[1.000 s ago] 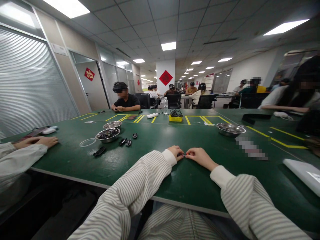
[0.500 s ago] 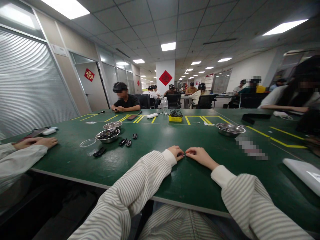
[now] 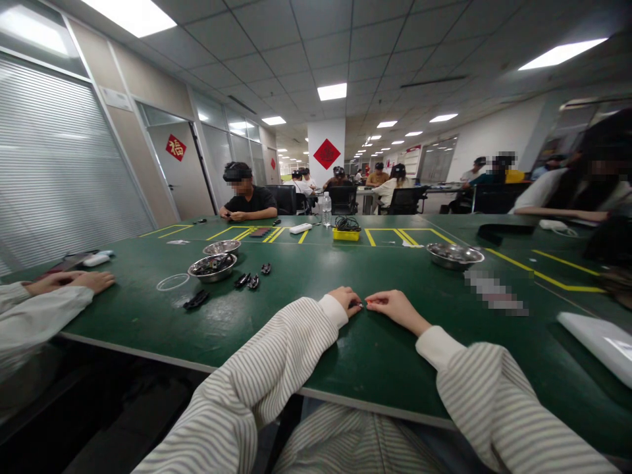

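Observation:
My left hand (image 3: 346, 300) and my right hand (image 3: 390, 306) meet fingertip to fingertip just above the green table (image 3: 276, 329). Both are closed in a pinch. A tiny piece shows between them, too small to name, and the fingers hide most of it. To the left of my hands lie several small black, shiny parts (image 3: 253, 282), with a larger black part (image 3: 196, 300) nearer the table's edge. A metal bowl (image 3: 213, 278) beside them holds more dark parts.
Behind that bowl stands a second metal bowl (image 3: 222, 255); another metal bowl (image 3: 454, 266) is at the right. A yellow basket (image 3: 346, 234) with black cables sits farther back by a bottle (image 3: 326, 212). A co-worker's hands (image 3: 91, 282) rest at the left edge. A white box (image 3: 600, 345) lies right.
Hardly anything differs. My fingertips have shifted very slightly around the tiny piece, and a touch of orange-red now shows at my right fingertips.

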Demonstrator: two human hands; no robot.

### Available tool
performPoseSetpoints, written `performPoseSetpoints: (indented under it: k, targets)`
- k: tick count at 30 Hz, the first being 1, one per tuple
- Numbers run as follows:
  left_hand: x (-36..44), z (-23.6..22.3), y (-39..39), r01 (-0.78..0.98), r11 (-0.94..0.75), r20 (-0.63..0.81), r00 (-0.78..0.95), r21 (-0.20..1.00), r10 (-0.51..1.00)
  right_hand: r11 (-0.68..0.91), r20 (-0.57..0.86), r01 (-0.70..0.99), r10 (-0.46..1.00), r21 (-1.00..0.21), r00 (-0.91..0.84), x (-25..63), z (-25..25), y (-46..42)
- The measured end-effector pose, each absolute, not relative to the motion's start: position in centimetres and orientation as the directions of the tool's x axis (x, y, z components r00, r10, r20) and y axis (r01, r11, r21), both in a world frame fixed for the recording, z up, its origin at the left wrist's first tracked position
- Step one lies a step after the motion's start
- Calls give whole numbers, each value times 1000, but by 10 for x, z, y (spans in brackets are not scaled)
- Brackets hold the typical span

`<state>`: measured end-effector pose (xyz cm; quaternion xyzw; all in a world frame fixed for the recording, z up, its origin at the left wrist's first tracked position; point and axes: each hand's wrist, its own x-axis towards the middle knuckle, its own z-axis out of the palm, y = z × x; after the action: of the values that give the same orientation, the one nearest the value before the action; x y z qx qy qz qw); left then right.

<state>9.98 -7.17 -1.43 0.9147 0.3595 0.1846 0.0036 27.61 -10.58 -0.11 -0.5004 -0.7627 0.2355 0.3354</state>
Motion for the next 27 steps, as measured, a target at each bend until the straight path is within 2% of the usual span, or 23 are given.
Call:
performPoseSetpoints:
  k: [5,10,18,27]
  targets:
    - [99,-11,-74,641,-743,436,623,192,650,359,239,498,927,-790,-288,276,-4,-105]
    - [99,-12,-73,587,-779,515,608,220,604,375,279,455,923,-808,-266,274,-3,-107]
    - [99,-12,-73,587,-781,511,614,214,601,364,300,338,927,-868,-225,270,-2,-110]
    - [98,-9,-73,571,-800,510,639,187,575,356,282,353,928,-866,-244,271,1,-112]
